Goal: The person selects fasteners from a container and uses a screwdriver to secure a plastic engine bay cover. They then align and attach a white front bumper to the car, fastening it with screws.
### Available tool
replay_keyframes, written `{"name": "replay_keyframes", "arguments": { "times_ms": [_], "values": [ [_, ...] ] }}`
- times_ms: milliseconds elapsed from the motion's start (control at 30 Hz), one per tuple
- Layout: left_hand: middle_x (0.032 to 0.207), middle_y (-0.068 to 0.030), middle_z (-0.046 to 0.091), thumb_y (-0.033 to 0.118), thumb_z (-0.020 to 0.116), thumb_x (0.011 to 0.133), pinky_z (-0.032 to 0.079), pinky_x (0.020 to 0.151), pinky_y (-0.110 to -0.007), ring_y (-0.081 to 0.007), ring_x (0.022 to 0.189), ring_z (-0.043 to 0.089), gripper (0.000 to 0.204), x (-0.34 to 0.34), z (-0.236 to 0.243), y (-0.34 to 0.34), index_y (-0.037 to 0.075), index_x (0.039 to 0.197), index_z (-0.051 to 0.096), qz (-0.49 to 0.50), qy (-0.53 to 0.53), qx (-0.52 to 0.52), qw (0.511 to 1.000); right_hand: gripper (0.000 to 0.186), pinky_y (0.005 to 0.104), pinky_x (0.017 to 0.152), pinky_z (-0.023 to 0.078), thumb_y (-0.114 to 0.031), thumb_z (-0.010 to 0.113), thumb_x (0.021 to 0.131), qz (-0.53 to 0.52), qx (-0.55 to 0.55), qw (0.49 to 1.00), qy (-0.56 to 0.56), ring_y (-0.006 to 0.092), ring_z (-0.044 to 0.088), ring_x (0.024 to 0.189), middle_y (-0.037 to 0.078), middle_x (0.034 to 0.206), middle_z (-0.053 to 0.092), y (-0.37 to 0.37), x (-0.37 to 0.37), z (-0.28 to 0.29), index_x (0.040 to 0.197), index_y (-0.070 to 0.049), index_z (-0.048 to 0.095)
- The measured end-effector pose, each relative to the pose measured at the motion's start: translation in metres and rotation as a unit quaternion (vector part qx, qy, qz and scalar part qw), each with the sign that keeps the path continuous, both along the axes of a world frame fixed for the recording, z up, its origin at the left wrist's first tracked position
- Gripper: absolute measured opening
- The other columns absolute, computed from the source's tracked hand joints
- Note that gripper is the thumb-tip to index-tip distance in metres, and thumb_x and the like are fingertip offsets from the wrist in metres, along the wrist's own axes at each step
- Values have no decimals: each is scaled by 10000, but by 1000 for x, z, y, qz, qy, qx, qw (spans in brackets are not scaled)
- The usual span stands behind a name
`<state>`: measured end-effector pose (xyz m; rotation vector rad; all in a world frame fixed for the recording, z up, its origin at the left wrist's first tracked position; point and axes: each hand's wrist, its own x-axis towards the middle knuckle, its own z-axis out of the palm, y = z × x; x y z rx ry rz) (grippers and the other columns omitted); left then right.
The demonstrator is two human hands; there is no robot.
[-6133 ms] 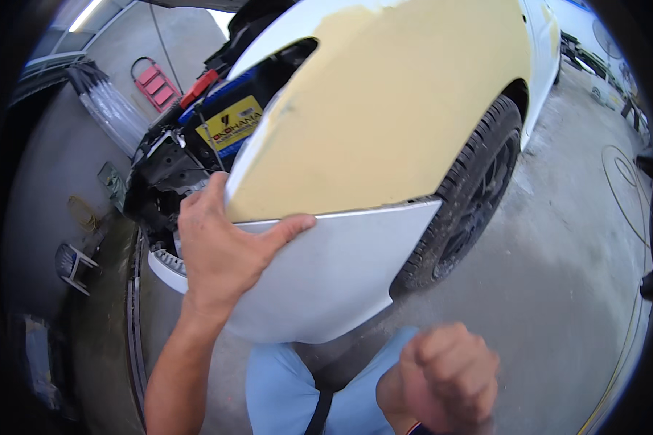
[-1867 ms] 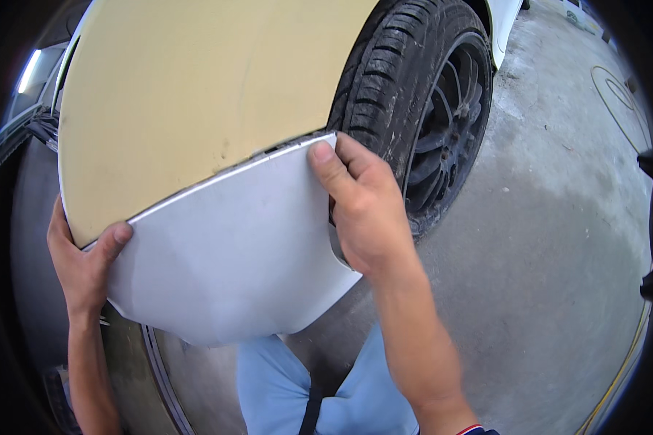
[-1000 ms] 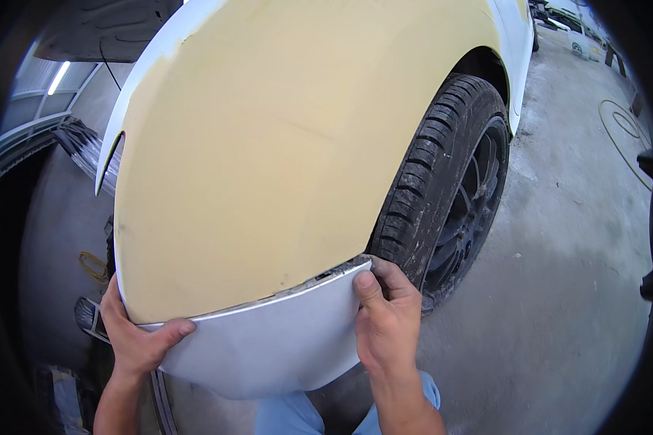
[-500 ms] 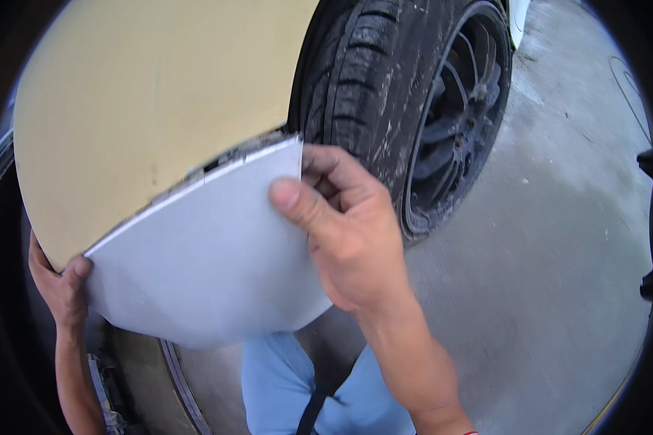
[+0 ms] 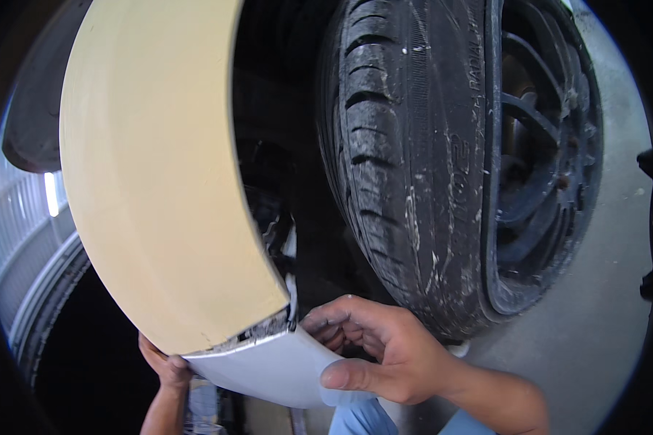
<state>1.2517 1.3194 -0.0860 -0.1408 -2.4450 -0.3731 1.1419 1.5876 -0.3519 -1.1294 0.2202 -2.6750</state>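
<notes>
A curved white panel [image 5: 261, 371] sits under the lower edge of a pale yellow car body panel [image 5: 159, 174]. Between the two runs a narrow gap [image 5: 265, 328] with dark, rough bits showing, widest towards the right. My left hand [image 5: 168, 366] grips the white panel's left end where it meets the yellow one; its fingers are partly hidden behind. At the opposite end my right hand [image 5: 395, 351] holds the white panel's right edge, thumb on the outer face and the other fingers curled behind, beside the wheel opening.
A black tyre [image 5: 413, 167] on a dark spoked rim [image 5: 537, 138] stands just right of the panels. Grey floor [image 5: 609, 290] lies beyond it. My blue-trousered legs [image 5: 363, 417] are below. At far left are a dark rounded part [image 5: 40, 109] and a ribbed light wall [image 5: 22, 217].
The view has shifted, so panels, wheel and hands appear differently placed. The white panel now shows less of its face. Both hands remain on its two ends.
</notes>
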Motion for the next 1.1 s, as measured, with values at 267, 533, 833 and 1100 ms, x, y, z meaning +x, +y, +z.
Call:
{"name": "replay_keyframes", "arguments": {
  "times_ms": [267,533,833,1100],
  "values": [
    [1221,-106,634,841,838,548,525,971,-377,-206,1126,639,1243,-6,9,8,-73,1315,494,20,11,-53,998,437,324,981,505,-277,494,1106,-1,-5,1000,5,181,638,1124,148,1218,654,-5,-27,16,1399,46,497],
    [1192,-101,662,803,858,551,565,933,-368,-207,1074,678,1224,-9,3,20,-84,1315,503,-2,2,-34,999,387,311,903,560,-229,517,1100,59,-67,996,-30,165,684,988,147,1113,705,-23,-28,27,1353,55,585],
    [1127,-76,691,726,823,718,576,928,-374,-182,1023,685,978,-18,6,18,-21,1296,569,-44,-4,-46,998,277,292,819,549,-149,670,1017,-9,-58,998,-37,131,682,925,116,1066,725,-37,-29,28,1235,21,649],
    [1161,-97,644,744,814,721,577,887,-381,-209,1009,667,1027,5,29,-42,-44,1310,519,-14,58,-49,997,167,358,743,518,-90,712,951,-194,-1,981,-12,279,671,844,137,931,664,-34,-55,49,1061,-10,615]
  ]
}}
